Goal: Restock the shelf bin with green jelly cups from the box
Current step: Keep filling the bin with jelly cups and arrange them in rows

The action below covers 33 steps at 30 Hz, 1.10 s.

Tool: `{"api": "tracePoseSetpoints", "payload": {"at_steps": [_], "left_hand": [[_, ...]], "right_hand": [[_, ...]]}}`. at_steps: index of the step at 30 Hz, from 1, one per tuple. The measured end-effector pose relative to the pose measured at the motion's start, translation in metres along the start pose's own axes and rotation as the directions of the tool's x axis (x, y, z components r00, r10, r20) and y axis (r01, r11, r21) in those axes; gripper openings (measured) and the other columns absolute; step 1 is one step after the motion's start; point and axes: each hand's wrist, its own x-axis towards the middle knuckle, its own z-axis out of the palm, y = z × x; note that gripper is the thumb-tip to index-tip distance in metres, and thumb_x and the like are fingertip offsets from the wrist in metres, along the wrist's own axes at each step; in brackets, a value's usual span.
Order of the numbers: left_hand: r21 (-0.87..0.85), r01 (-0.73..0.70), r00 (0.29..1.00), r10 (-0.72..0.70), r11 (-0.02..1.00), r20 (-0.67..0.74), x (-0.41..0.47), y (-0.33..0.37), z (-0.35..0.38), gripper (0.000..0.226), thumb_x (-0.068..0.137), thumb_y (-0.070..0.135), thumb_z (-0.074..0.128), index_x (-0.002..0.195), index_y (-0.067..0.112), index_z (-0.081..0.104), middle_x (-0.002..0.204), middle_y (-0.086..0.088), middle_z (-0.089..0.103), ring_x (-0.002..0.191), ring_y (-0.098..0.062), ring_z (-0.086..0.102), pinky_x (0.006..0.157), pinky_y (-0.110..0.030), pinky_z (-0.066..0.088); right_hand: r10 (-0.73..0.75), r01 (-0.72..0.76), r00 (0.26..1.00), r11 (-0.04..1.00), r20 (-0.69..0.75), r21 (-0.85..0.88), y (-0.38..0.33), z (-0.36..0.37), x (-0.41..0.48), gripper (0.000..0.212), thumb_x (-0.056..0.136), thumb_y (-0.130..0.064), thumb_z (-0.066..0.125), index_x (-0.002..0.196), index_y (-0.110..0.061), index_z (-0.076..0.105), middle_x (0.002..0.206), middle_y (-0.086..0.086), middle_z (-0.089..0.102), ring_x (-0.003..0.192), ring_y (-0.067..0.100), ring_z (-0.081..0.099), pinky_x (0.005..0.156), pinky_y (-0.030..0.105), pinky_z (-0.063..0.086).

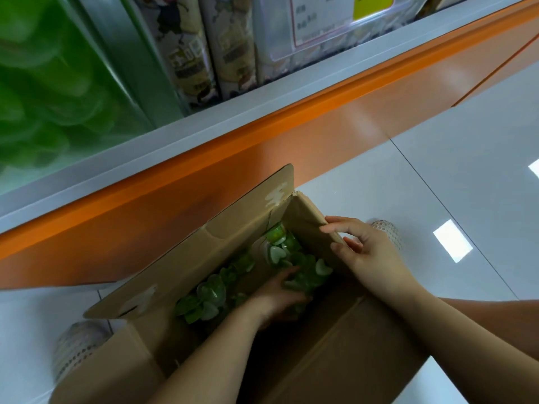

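An open cardboard box (186, 258) sits on the floor below the shelf, with several heart-shaped green jelly cups (210, 290) lying at its bottom. My left hand (280, 295) reaches down inside the box, fingers curled over a cluster of the cups. My right hand (367, 252) rests on the box's right flap (309, 217), thumb on its edge, holding it back. The shelf bin (52, 83) at the upper left has a clear front and is full of green cups, blurred.
The shelf has a grey lip and an orange base panel (262, 153) just behind the box. Packaged goods (204, 53) and a price label holder (335, 21) stand to the right of the bin. Glossy white floor tiles spread to the right. My shoes (78, 348) flank the box.
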Motion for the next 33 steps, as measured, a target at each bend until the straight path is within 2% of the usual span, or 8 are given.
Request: {"api": "tracePoseSetpoints", "payload": {"at_steps": [4, 9, 12, 16, 22, 27, 30, 33], "left_hand": [[0.031, 0.002, 1.000, -0.002, 1.000, -0.010, 0.000, 0.004, 0.009, 0.063, 0.089, 0.017, 0.061, 0.138, 0.044, 0.033, 0.150, -0.003, 0.026, 0.125, -0.023, 0.042, 0.075, -0.024, 0.055], [-0.117, 0.056, 0.998, -0.052, 0.992, 0.035, -0.006, 0.011, 0.010, 0.048, 0.088, 0.009, 0.059, 0.109, 0.052, 0.051, 0.144, -0.001, 0.033, 0.120, -0.023, 0.046, 0.077, -0.031, 0.057], [0.001, -0.031, 0.999, 0.031, 1.000, -0.010, -0.004, 0.011, 0.014, 0.052, 0.091, 0.008, 0.055, 0.126, 0.046, 0.046, 0.145, -0.003, 0.036, 0.117, -0.022, 0.051, 0.068, -0.024, 0.056], [0.077, -0.137, 0.987, 0.143, 0.988, -0.069, -0.007, 0.004, 0.014, 0.049, 0.092, 0.005, 0.053, 0.128, 0.038, 0.048, 0.136, -0.001, 0.047, 0.084, -0.010, 0.061, 0.062, -0.021, 0.054], [0.280, -0.234, 0.962, 0.262, 0.931, -0.070, -0.053, 0.002, -0.018, 0.043, 0.092, 0.010, 0.055, 0.117, 0.045, 0.049, 0.128, 0.006, 0.045, 0.050, 0.001, 0.050, 0.048, -0.015, 0.042], [0.415, -0.273, 0.929, 0.350, 0.868, -0.122, -0.121, 0.009, -0.047, 0.033, 0.093, 0.026, 0.056, 0.109, 0.053, 0.047, 0.124, 0.017, 0.040, 0.079, -0.003, 0.054, 0.068, -0.022, 0.048], [0.461, -0.286, 0.916, 0.382, 0.840, -0.126, -0.168, 0.005, -0.060, 0.030, 0.092, 0.030, 0.057, 0.108, 0.053, 0.048, 0.132, 0.022, 0.032, 0.092, -0.001, 0.057, 0.075, -0.017, 0.053], [0.487, -0.287, 0.894, 0.413, 0.825, -0.173, -0.218, -0.017, -0.071, 0.029, 0.090, 0.034, 0.059, 0.105, 0.057, 0.052, 0.124, 0.035, 0.040, 0.090, 0.008, 0.053, 0.073, -0.012, 0.047]], "right_hand": [[0.002, -0.002, 1.000, 1.000, -0.004, 0.009, 0.001, 0.001, 0.000, 0.047, 0.087, -0.001, 0.058, 0.096, -0.046, 0.065, 0.123, -0.017, 0.058, 0.121, 0.004, 0.049, 0.102, 0.026, 0.041], [0.008, -0.008, 1.000, 1.000, 0.004, 0.006, -0.001, 0.001, 0.000, 0.042, 0.087, -0.001, 0.058, 0.093, -0.042, 0.066, 0.123, -0.015, 0.058, 0.120, 0.005, 0.050, 0.100, 0.023, 0.041], [0.013, -0.013, 1.000, 1.000, 0.010, 0.009, -0.003, 0.000, -0.001, 0.039, 0.088, -0.001, 0.058, 0.093, -0.039, 0.066, 0.123, -0.015, 0.058, 0.119, 0.004, 0.050, 0.096, 0.015, 0.040], [0.004, -0.004, 1.000, 1.000, 0.011, -0.003, -0.004, 0.000, 0.001, 0.040, 0.087, 0.000, 0.059, 0.092, -0.039, 0.066, 0.123, -0.015, 0.058, 0.118, 0.003, 0.050, 0.099, 0.017, 0.038], [-0.086, 0.085, 0.988, 0.996, -0.130, -0.015, -0.021, 0.001, -0.001, 0.038, 0.084, 0.003, 0.060, 0.093, -0.034, 0.064, 0.109, -0.022, 0.060, 0.096, -0.015, 0.053, 0.081, -0.001, 0.035], [-0.160, 0.161, 0.976, 0.987, -0.149, -0.005, -0.052, 0.019, -0.009, 0.036, 0.085, -0.003, 0.061, 0.091, -0.038, 0.063, 0.105, -0.022, 0.061, 0.097, -0.001, 0.058, 0.084, 0.014, 0.046], [-0.111, 0.111, 0.994, 0.993, 0.015, 0.046, -0.070, 0.039, -0.019, 0.032, 0.085, 0.000, 0.061, 0.101, -0.028, 0.064, 0.095, -0.007, 0.062, 0.089, 0.003, 0.057, 0.079, 0.009, 0.047], [-0.069, 0.080, 0.970, 0.996, 0.232, -0.036, -0.076, 0.061, -0.024, 0.038, 0.085, -0.002, 0.062, 0.119, -0.020, 0.058, 0.105, -0.012, 0.058, 0.098, 0.002, 0.053, 0.085, 0.007, 0.042]]}}
